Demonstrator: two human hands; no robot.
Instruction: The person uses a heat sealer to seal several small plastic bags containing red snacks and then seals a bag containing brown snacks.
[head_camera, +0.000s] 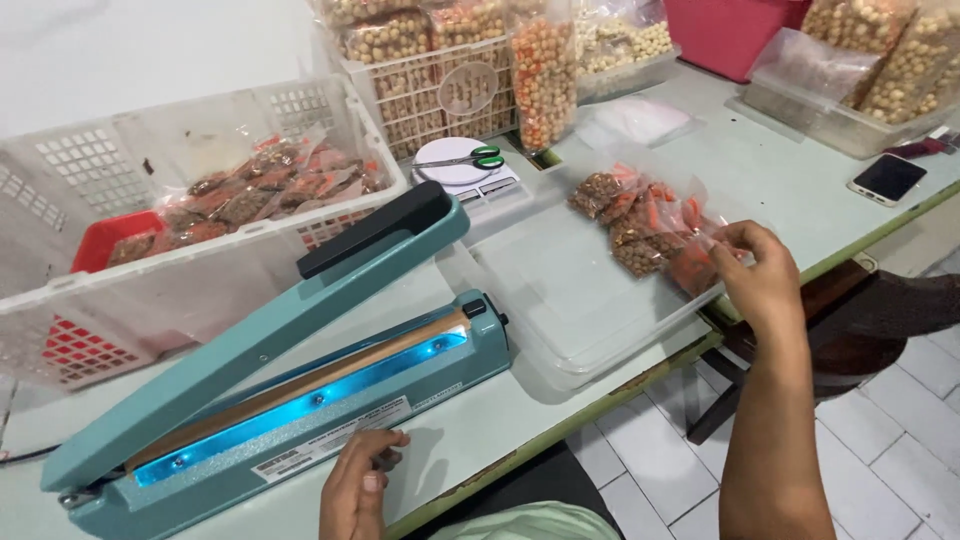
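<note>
Currently: your right hand (762, 272) pinches a snack packet (692, 268) over the clear tray (560, 300); left hand (358, 488), fingers curled, steadies the open teal sealer (290, 400)

body: 2 bare hands + forearms, no sleeves in view | L hand (358, 490): no glove, no ring or watch seen, short nails | R hand (762, 278): no glove, wrist bare, forearm bare up to frame edge | clothing: pale green fabric (530, 522) at bottom edge
</note>
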